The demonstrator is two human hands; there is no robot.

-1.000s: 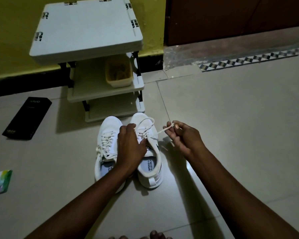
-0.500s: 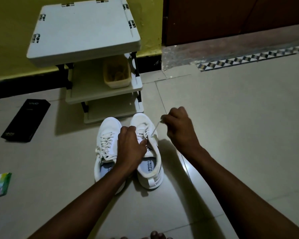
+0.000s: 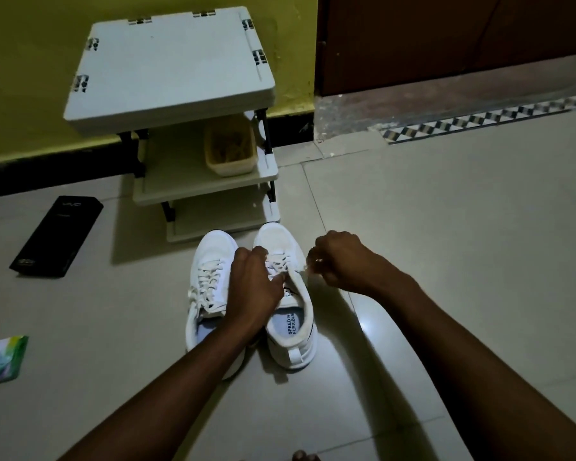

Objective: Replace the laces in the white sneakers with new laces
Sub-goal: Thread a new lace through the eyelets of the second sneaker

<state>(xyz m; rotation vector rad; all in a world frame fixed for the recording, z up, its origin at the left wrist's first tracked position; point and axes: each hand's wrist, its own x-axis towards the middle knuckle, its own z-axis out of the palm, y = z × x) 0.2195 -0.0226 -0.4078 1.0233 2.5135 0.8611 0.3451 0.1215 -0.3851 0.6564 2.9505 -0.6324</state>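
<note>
Toes (image 3: 301, 455) are seen at the near edge. Beyond them, the sneaker (image 3: 293, 327) is stood on the floor tiles (image 3: 446, 261), heel nearest. Its tongue and lacing are gripped by the left hand (image 3: 253, 287), with fingers curled over and the thumb pressed down. On the outer side of that hand, the other sneaker (image 3: 210, 261) is set touching the first, fully laced. Just right of the held shoe, the right hand (image 3: 341, 261) is curled closed, and the lace (image 3: 308, 267) is pinched at its fingertips (only a short pale stub is visible). Compared with half a second ago, this hand is brought lower and closer to the shoe, and the span of lace between them is shortened.

Open tile is left to the right of the right hand. Left of the left hand, well apart, a green packet (image 3: 0, 361) and a black box (image 3: 57, 237) are laid. Ahead of the hands, the rack (image 3: 170, 68) is stood with its lowest shelf edge near the toecaps, and a yellow tub (image 3: 230, 151) is kept on its middle shelf.
</note>
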